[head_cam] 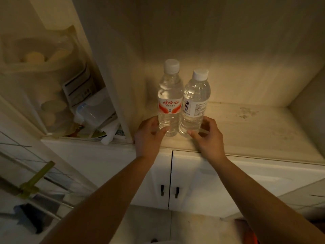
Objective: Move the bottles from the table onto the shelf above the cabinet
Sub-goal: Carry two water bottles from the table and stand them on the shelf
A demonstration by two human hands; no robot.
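Observation:
Two clear water bottles with white caps stand upright, side by side and touching, on the cream shelf above the cabinet. The left bottle has a red and white label. The right bottle has a white label with dark characters. My left hand wraps the base of the red-label bottle, thumb on its front. My right hand holds the base of the white-label bottle, thumb at its lower front and fingers curled behind its right side.
White cabinet doors with two dark handles lie below the shelf edge. A vertical panel walls the shelf's left side; beyond it is a compartment full of containers and papers. The shelf stretches free to the right, with some stains.

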